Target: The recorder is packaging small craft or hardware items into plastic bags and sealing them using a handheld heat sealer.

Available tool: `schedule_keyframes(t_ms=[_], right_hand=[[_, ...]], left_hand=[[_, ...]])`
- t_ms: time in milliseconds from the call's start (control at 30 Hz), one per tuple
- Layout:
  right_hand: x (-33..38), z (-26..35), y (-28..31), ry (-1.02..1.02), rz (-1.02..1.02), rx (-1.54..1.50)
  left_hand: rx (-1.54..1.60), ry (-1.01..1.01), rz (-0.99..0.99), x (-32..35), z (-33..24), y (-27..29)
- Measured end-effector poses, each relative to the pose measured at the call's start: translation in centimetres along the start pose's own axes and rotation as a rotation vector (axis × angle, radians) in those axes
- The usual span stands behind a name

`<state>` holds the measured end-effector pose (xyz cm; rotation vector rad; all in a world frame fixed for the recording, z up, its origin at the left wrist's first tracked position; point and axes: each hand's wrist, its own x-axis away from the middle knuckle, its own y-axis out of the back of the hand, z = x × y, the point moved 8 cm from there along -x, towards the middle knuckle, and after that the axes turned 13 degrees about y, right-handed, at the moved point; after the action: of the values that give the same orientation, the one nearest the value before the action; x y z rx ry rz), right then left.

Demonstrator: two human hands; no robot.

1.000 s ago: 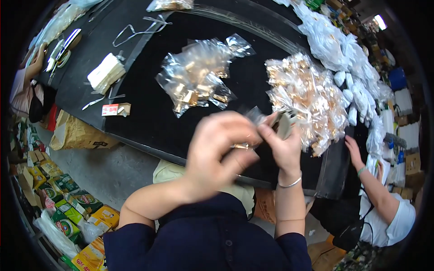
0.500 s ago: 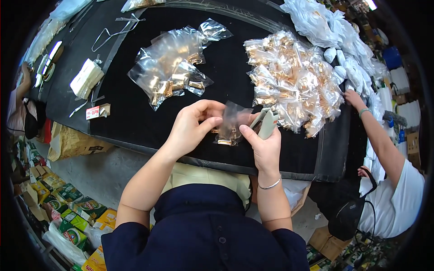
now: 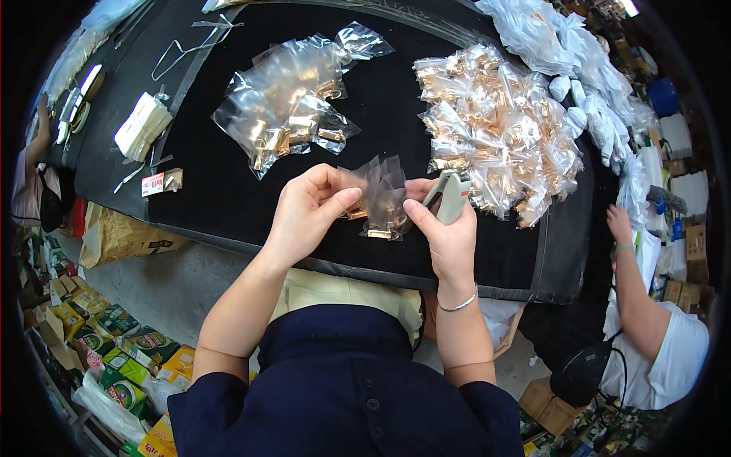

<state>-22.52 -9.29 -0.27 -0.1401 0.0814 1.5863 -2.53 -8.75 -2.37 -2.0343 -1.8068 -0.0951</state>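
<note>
My left hand (image 3: 314, 209) is closed, thumb against fingers, on the edge of a small clear plastic bag (image 3: 356, 183) with a gold-coloured piece at its bottom. Beside it, overlapping, another clear bag (image 3: 387, 199) has a gold bar-shaped piece at its near end; my right fingertips are at its side. A pale grey hand stapler (image 3: 452, 199) sits in my right hand (image 3: 452, 240), its jaw end pointing away from me. Farther left lies a fanned group of clear bags (image 3: 293, 107) with gold pieces, and to the right a big heap of similar filled bags (image 3: 499, 126).
A black-covered table (image 3: 396, 91) carries everything. At left are a bundle of white strips (image 3: 143, 126) and a small red-and-white box (image 3: 161, 183). White plastic bags (image 3: 533, 38) line the far right edge. A co-worker's arm (image 3: 632, 282) is at right, another person at far left.
My left hand has shifted slightly left, and the two small bags now show more apart. The co-worker's hand at right has drawn back from the white bags, nearer to their body.
</note>
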Motion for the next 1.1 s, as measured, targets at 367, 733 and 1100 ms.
schedule_keyframes(t_ms=[367, 733, 1100], right_hand=[[-1.2, 0.3, -1.1, -0.061, 0.12, -0.057], [0.0, 1.9, 1.4, 0.157, -0.114, 0.077], [1.8, 0.5, 1.4, 0.054, -0.245, -0.182]], left_hand=[[-0.001, -0.013, 0.0, 0.2, 0.4, -0.3], [0.098, 0.067, 0.045, 2.5, -1.4, 0.9], [-0.445, -0.547, 0.023, 1.7, -2.8, -6.4]])
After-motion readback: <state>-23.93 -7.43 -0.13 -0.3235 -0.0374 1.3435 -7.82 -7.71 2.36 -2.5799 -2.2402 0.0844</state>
